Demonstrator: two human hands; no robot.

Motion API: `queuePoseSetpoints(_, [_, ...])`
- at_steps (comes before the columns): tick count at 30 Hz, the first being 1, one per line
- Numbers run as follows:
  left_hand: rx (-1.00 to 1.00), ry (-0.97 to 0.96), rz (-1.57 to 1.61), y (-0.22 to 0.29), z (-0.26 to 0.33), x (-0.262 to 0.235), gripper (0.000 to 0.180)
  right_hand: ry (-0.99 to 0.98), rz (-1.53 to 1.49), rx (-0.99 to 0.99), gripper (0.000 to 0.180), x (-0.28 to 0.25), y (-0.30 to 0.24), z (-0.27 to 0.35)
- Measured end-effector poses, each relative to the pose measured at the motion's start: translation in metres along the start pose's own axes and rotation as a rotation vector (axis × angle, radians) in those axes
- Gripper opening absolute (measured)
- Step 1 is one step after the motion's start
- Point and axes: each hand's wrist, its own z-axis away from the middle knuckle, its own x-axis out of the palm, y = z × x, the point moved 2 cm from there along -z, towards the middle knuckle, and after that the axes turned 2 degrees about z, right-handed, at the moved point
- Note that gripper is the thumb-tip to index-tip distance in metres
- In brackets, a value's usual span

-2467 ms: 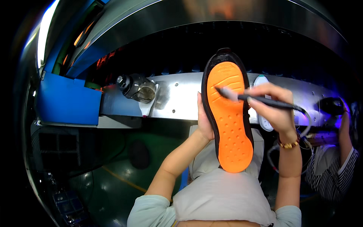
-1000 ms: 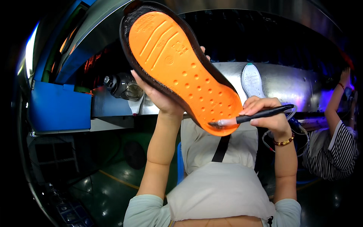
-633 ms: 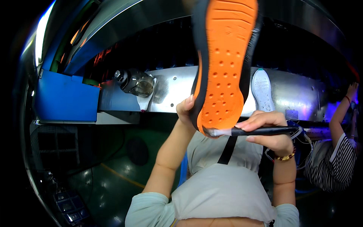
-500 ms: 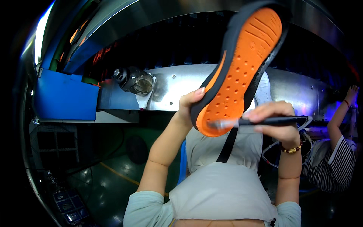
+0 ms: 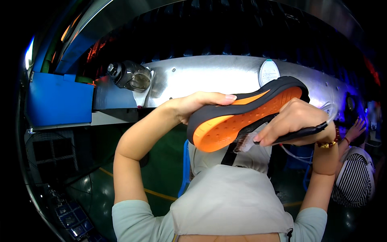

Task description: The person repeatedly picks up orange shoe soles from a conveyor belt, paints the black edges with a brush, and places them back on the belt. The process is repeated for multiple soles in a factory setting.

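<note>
A shoe sole point(image 5: 229, 121), black round the rim and orange inside with small round dimples, is tilted on its side above my lap. My left hand point(image 5: 197, 104) grips its near left end, the thumb lying along the black side wall. In my right hand point(image 5: 300, 119) is a brush point(image 5: 246, 142) with a black handle and a thin clear tube at its back end. The bristles, pale and dark, are just beside the sole's lower edge; whether they touch it I cannot tell. My right fingers cover part of the sole's orange face.
A metal ledge point(image 5: 201, 78) runs across in front of me. On it stand a dark clear bottle point(image 5: 131, 76) on a white cloth and a white oval piece point(image 5: 269, 71). A blue box point(image 5: 60, 99) is at left. Another person point(image 5: 352, 173) in stripes works at right.
The sole has come down and turned from upright to nearly level, tipped on its side. The brush has moved from the orange face to beside the lower edge.
</note>
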Motion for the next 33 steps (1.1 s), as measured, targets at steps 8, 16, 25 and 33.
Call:
queuePoseSetpoints(8, [-0.014, 0.108, -0.042, -0.004, 0.013, -0.009, 0.049, -0.066, 0.145, 0.064, 0.019, 0.002, -0.004, 0.013])
queuePoseSetpoints(16, [0.016, 0.153, -0.004, -0.009, 0.023, -0.033, 0.045, 0.234, -0.019, 0.162, 0.017, 0.010, 0.013, 0.038])
queuePoseSetpoints(25, [0.096, 0.135, 0.078, -0.011, 0.029, -0.058, 0.041, 0.260, 0.023, 0.227, 0.018, 0.003, 0.022, 0.053])
queuePoseSetpoints(33, [0.337, 0.056, 0.478, -0.039, 0.001, -0.054, 0.038, 0.547, -0.180, 0.047, 0.021, 0.019, 0.028, 0.009])
